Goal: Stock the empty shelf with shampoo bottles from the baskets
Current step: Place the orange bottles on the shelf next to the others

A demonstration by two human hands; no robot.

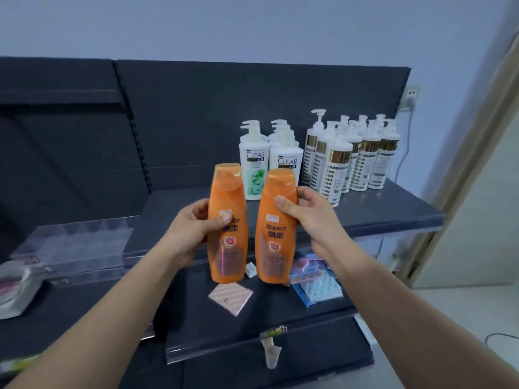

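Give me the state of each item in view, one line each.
left hand: grips left orange bottle
right hand: grips right orange bottle
left orange bottle: upright, held off shelf
right orange bottle: upright, held off shelf
CLEAR bottles: standing on shelf
white-and-gold bottles: standing on shelf

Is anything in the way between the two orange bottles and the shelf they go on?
Nothing visible blocks them. The left hand and right hand hold the orange bottles in front of the shelf. Its left part is bare; the CLEAR bottles and gold-banded bottles fill only the right side.

Two upright orange shampoo bottles (228,220) (276,223), side by side, before the shelf (393,209).
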